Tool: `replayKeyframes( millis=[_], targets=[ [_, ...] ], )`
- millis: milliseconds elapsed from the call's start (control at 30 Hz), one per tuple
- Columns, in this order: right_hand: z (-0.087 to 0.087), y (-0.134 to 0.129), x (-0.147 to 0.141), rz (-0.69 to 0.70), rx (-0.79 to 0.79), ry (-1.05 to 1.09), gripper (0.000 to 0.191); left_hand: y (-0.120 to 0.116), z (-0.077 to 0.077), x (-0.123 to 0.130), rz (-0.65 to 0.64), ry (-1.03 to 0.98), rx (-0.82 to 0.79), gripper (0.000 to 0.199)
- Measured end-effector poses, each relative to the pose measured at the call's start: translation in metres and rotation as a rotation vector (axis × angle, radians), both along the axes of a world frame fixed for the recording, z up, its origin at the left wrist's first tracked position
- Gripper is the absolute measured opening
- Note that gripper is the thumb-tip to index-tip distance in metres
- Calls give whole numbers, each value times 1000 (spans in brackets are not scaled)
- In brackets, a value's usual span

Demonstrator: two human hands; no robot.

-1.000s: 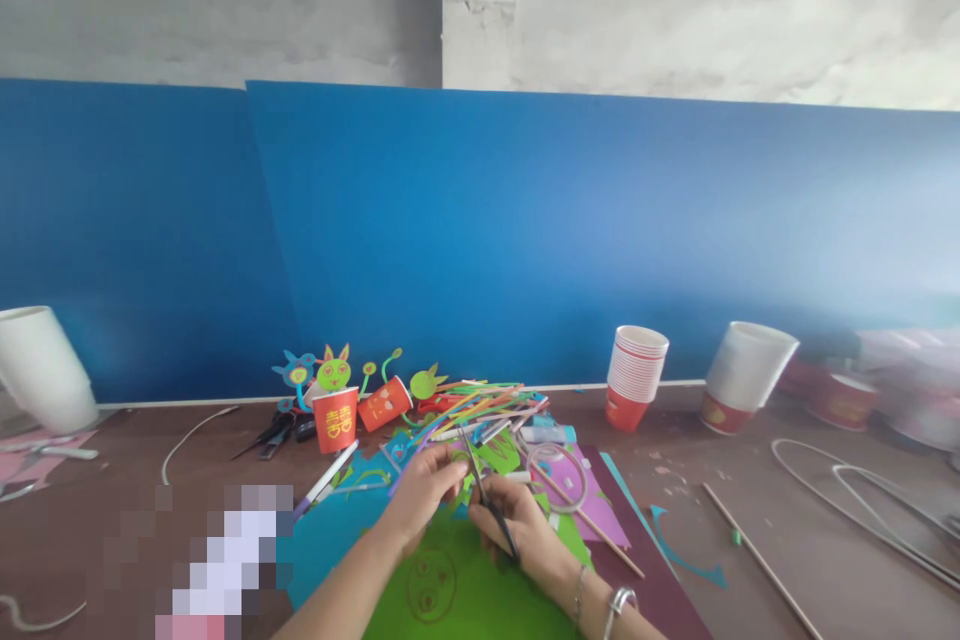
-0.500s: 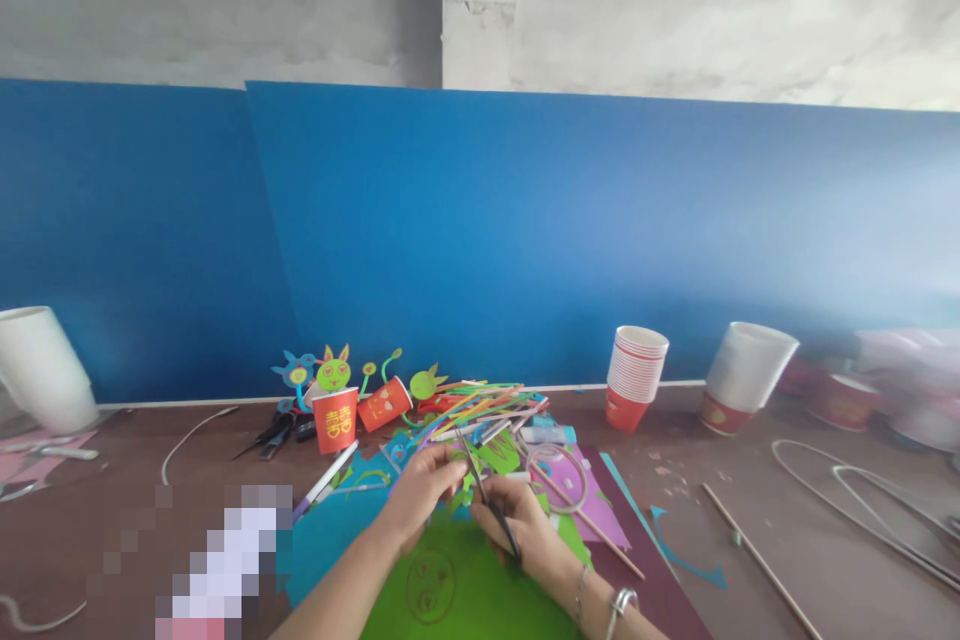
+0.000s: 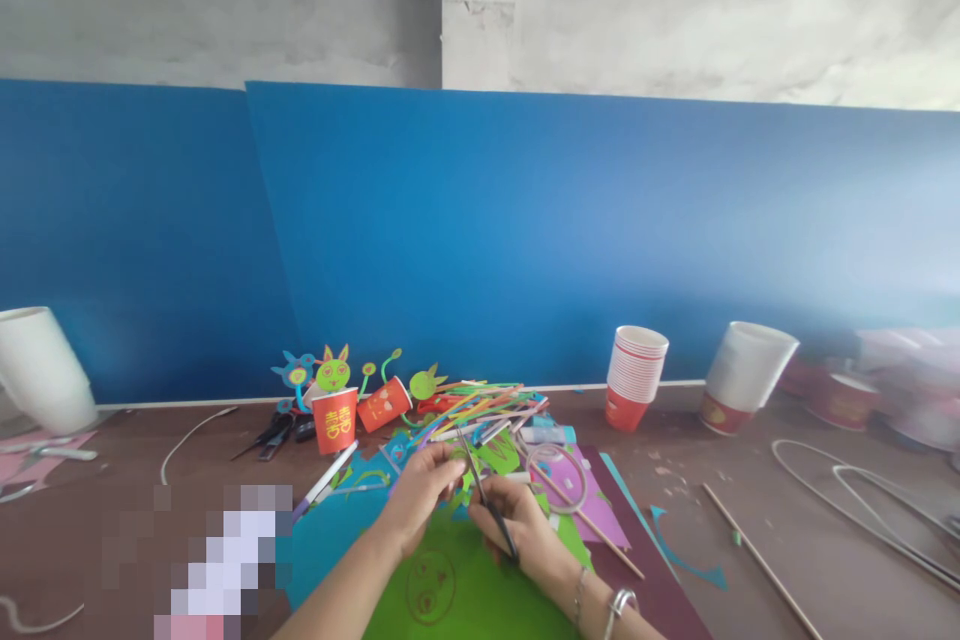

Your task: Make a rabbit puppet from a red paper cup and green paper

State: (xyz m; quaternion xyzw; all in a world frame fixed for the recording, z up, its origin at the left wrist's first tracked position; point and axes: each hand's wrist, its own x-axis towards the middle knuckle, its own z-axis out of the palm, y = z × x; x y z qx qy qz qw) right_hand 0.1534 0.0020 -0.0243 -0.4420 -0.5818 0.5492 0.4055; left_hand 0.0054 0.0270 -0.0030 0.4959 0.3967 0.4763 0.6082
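Note:
My right hand [image 3: 517, 525] is closed around the handles of black-handled scissors [image 3: 496, 510], whose blades point up and away from me. Pinched in my left hand [image 3: 427, 490] is a small piece of green paper [image 3: 459, 458], mostly hidden by the fingers, right beside the blades. Under both hands lies a green sheet [image 3: 480, 600] with a round face drawn on it. A blue sheet [image 3: 322, 540] shows to its left. Green offcuts and a purple sheet [image 3: 600, 510] lie just beyond my right hand.
Red paper cups [image 3: 335, 423] with paper animal figures stand behind my left hand, near colourful sticks [image 3: 480, 405]. Stacked cups [image 3: 636, 375] stand at the back right. A marker [image 3: 326, 480], a wooden stick [image 3: 757, 555] and a looped cable [image 3: 862, 490] lie on the brown table [image 3: 675, 560].
My right hand and the scissors have shifted very slightly left. My left hand keeps nearly the same place, and the things on the table have not moved.

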Motion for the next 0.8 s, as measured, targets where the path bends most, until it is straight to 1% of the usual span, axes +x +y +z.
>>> replayKeyframes(
  millis=[133, 267, 533, 800],
  targets=[
    [1, -1, 0, 24, 9, 6, 34, 0, 0, -1, -30, 14, 7, 21],
    [5, -2, 1, 7, 15, -16, 34, 1, 0, -2, -39, 20, 10, 21],
    [4, -1, 1, 3, 18, -21, 33, 3, -2, -3, -36, 18, 11, 22],
    [4, -1, 0, -16, 1, -19, 35, 4, -4, -3, -6, -13, -13, 22]
  ],
)
